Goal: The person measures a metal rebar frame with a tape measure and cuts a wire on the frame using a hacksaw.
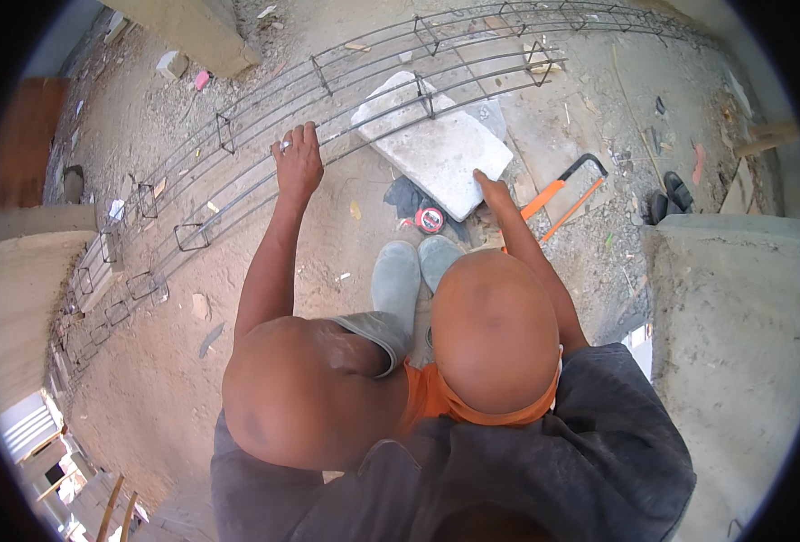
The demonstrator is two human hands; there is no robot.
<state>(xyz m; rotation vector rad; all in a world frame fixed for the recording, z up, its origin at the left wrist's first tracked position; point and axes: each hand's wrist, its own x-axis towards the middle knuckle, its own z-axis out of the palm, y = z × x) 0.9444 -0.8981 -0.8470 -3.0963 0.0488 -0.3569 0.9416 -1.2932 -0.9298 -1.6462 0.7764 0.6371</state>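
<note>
A long rebar cage [314,74], thin steel bars tied with square stirrups, runs in a curve across the ground ahead of me. My left hand [299,163] is closed on its near bar, with a ring on one finger. Under the right end of the bars lies a thick, pale stone-like slab [445,149]. My right hand [495,191] grips the slab's right corner, thumb on top and the other fingers hidden below. Beside that hand rests a hacksaw [544,199] with an orange and black frame. A red and black tape measure [430,220] sits by the slab's near edge.
Concrete columns stand at the upper left [192,36] and the right [734,298]. Dark sandals [671,194] lie near the right column. Dark cloth or plastic [403,194] is under the slab's edge. My grey boots [396,280] are close to the tape measure. Rubble litters the dirt floor.
</note>
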